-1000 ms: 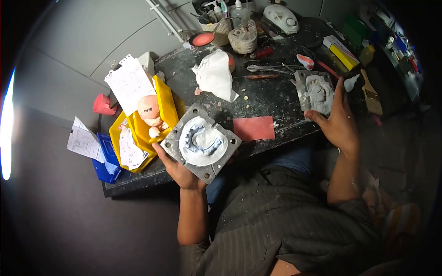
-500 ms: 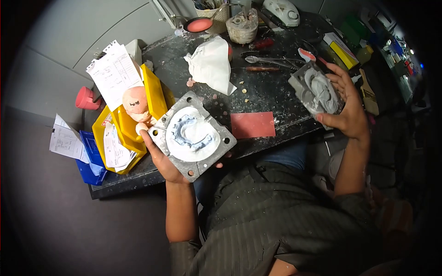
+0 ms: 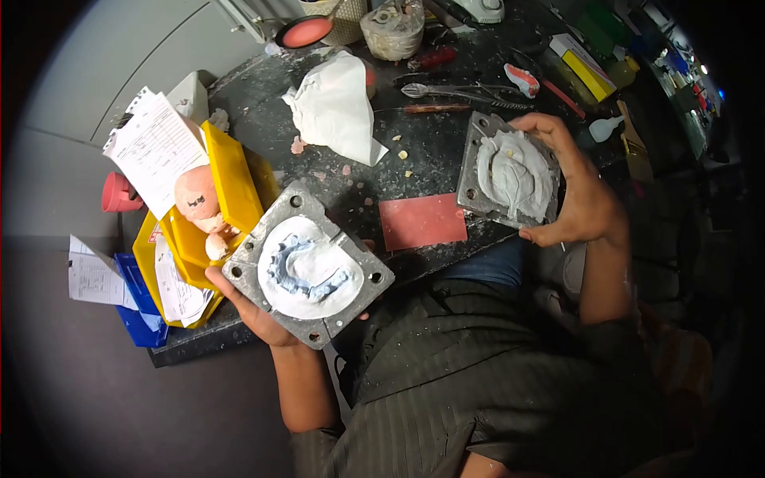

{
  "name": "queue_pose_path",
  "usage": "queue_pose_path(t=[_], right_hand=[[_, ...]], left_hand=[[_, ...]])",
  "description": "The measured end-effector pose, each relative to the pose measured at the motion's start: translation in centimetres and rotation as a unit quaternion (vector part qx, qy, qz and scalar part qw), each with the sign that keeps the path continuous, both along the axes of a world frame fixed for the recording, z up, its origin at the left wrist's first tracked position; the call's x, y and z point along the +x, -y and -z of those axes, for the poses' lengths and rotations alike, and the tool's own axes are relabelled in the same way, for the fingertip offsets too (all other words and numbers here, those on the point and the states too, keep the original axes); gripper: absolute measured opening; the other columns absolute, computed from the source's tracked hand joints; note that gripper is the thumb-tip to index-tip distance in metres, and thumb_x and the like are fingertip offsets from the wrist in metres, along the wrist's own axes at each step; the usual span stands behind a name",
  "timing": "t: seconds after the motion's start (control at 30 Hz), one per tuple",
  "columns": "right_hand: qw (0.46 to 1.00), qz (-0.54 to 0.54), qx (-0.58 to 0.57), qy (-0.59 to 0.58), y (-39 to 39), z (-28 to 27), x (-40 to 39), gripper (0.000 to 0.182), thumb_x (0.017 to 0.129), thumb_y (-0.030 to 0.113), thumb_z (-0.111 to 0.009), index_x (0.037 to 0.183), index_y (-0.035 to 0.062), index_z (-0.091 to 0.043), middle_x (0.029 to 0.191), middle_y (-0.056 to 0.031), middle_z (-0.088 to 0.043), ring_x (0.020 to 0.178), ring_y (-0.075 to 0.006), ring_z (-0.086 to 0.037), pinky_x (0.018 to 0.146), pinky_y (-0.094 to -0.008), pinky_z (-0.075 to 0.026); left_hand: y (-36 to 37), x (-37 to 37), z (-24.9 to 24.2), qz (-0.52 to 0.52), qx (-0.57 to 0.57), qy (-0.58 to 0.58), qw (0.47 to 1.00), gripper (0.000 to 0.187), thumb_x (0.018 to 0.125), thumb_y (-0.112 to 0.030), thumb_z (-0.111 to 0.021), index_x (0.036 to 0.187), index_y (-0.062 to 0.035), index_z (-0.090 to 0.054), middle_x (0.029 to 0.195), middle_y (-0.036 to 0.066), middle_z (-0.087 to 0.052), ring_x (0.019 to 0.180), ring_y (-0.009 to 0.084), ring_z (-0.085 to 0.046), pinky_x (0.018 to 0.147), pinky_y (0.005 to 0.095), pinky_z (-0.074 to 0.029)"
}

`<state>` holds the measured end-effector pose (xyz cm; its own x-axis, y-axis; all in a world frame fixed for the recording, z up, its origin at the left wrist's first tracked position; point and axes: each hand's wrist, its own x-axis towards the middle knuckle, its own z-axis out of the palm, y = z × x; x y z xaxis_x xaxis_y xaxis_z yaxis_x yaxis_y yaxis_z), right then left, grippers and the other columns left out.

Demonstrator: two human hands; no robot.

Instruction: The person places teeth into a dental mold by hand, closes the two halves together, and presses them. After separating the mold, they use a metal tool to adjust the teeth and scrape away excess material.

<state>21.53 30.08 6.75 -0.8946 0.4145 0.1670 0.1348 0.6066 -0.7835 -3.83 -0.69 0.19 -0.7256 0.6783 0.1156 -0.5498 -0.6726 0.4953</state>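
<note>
My left hand (image 3: 259, 317) holds up a square grey metal flask half (image 3: 351, 307) from beneath, its fingers round the edges. White plaster (image 3: 328, 259) fills its round middle, with a bluish arch-shaped impression (image 3: 299, 275) in it. In my right hand (image 3: 580, 191) is another metal flask half (image 3: 472, 163), gripped at its right side, its face turned toward me. A raised, rough grey plaster mass (image 3: 514, 177) covers that face. Between the two halves, a pink rectangular sheet (image 3: 422, 221) lies on the black table.
Yellow trays (image 3: 235, 179) with papers (image 3: 155, 143) and a pink cast (image 3: 197, 193) stand at the left, beside a blue tray (image 3: 143, 323). A white cloth (image 3: 335, 107), metal tongs (image 3: 454, 95), a plaster-crusted bowl (image 3: 392, 32) and a red-handled tool (image 3: 434, 57) lie farther back.
The right-hand flask half has moved left, toward the other one, and turned its plaster face more to view. The left-hand half sits slightly lower and farther left in view.
</note>
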Motion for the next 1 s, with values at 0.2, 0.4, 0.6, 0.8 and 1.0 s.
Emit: queue_pose_path(t=[0.2,0.4,0.6,0.8,1.0], right_hand=[[0.994,-0.09,0.048,0.047,-1.9,-1.2,-1.7,0.107,0.058,0.011,-0.094,0.15,0.003,-0.041,0.148,-0.015,-0.05,0.136,-0.0282,-0.053,0.116,-0.0404,-0.042],[0.966,-0.148,0.213,-0.011,-2.3,-4.6,-8.1,0.054,0.074,0.016,-0.088,0.122,0.0015,-0.068,0.123,-0.0154,-0.07,0.122,-0.0317,-0.065,0.103,-0.0404,-0.051],[0.924,-0.209,0.299,0.116,-1.4,-2.1,-15.7,0.017,0.08,0.005,-0.077,0.096,-0.0012,-0.073,0.093,-0.0172,-0.075,0.089,-0.035,-0.073,0.075,-0.0409,-0.057],[0.894,-0.24,0.343,0.158,-1.0,-0.9,-19.1,0.008,0.082,0.006,-0.069,0.083,-0.0025,-0.071,0.077,-0.0219,-0.07,0.069,-0.0387,-0.069,0.063,-0.0455,-0.054],[0.955,-0.184,0.229,0.05,-1.9,-5.3,-15.8,0.009,0.076,0.003,-0.07,0.074,-0.0029,-0.064,0.065,-0.0184,-0.061,0.058,-0.029,-0.061,0.06,-0.0401,-0.049]], left_hand=[[0.6,-0.3,1.1,-0.015,-0.007,0.0,1.0,0.081,0.108,-0.068,-0.025,0.16,-0.0073,-0.035,0.158,0.014,-0.047,0.139,0.0308,-0.052,0.118,0.0464,-0.042],[0.4,0.0,0.5,-0.038,-0.043,-0.001,0.998,0.08,0.108,-0.068,-0.025,0.159,-0.0067,-0.036,0.157,0.014,-0.048,0.136,0.0308,-0.054,0.116,0.0464,-0.044],[1.1,-0.3,1.0,-0.05,-0.043,0.035,0.997,0.083,0.106,-0.07,-0.027,0.159,-0.0064,-0.037,0.157,0.015,-0.049,0.135,0.0329,-0.055,0.115,0.0487,-0.045],[-0.1,0.4,-0.4,0.135,0.07,0.065,0.986,0.109,0.093,-0.089,-0.028,0.164,-0.0059,-0.025,0.159,0.027,-0.042,0.133,0.0565,-0.051,0.103,0.0779,-0.043],[0.5,-0.3,-0.9,0.155,0.019,0.09,0.984,0.107,0.092,-0.088,-0.033,0.165,-0.0117,-0.022,0.159,0.032,-0.038,0.129,0.0654,-0.048,0.092,0.0832,-0.046]])
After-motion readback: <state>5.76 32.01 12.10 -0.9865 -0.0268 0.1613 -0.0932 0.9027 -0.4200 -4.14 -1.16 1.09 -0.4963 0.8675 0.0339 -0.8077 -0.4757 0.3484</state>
